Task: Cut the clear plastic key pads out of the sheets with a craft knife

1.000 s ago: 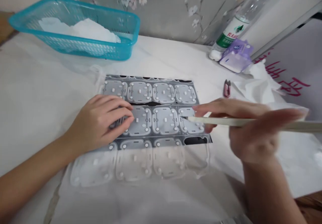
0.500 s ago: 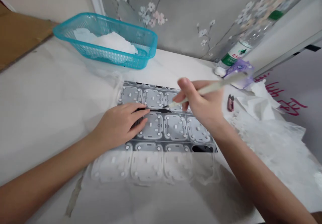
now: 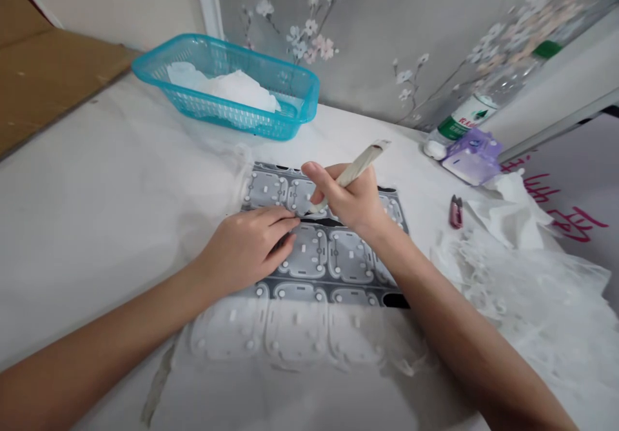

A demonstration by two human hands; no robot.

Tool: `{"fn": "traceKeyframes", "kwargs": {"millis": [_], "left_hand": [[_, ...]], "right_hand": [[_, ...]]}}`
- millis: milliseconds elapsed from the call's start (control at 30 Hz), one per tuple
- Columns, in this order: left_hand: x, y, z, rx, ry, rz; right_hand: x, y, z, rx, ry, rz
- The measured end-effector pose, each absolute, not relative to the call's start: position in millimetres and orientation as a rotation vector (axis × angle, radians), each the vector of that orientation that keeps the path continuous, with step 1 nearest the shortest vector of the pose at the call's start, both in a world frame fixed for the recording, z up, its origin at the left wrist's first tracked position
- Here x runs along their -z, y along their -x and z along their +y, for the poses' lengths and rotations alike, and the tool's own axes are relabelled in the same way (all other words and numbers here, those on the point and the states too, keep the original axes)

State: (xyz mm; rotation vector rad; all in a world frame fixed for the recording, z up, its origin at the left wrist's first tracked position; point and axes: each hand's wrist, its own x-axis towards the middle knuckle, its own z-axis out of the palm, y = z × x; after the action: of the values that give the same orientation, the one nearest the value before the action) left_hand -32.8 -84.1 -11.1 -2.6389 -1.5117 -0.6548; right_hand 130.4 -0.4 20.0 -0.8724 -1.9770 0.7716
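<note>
A translucent, rubbery-looking sheet [image 3: 300, 321] moulded with rows of rounded-square pads lies on the table, partly over a dark backing [image 3: 396, 300]. My left hand [image 3: 251, 244] rests on the left of this sheet, fingers stretched out and pressing it, gripping nothing. Pinched in my right hand [image 3: 351, 199] is a slim craft knife [image 3: 360, 163] with a pale, wrapped-looking handle, slanting down to the left. Its tip meets the sheet just past my left fingertips, beside the dark slit [image 3: 324, 222] between two pad rows. My right hand and forearm cover part of the sheet's right side.
A blue plastic basket [image 3: 300, 121] with white pieces inside stands at the back. To the right are small dark-red snips [image 3: 456, 212], a purple pack [image 3: 476, 157], a water bottle [image 3: 471, 118] and a heap of clear scraps [image 3: 532, 308]. Brown cardboard [image 3: 58, 76] lies far left.
My right hand has moved left and away from me with the knife, from the middle row's right end to the slit near my left hand. The view has shifted left.
</note>
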Motion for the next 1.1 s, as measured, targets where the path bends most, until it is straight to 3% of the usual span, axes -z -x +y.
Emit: {"fn": "traceKeyframes", "kwargs": {"millis": [467, 600, 1100], "left_hand": [[8.6, 28.2, -83.8, 0.558, 2.462, -1.430], [8.7, 26.1, -84.1, 0.498, 2.445, -1.451], [8.9, 26.6, -82.8, 0.396, 2.560, -1.497]], "right_hand": [[-27.9, -127.3, -4.7, -0.642, 0.625, -2.306], [-31.6, -130.8, 0.0, -0.731, 0.573, -2.356], [-34.5, -142.1, 9.1, -0.831, 0.787, -2.321]]}}
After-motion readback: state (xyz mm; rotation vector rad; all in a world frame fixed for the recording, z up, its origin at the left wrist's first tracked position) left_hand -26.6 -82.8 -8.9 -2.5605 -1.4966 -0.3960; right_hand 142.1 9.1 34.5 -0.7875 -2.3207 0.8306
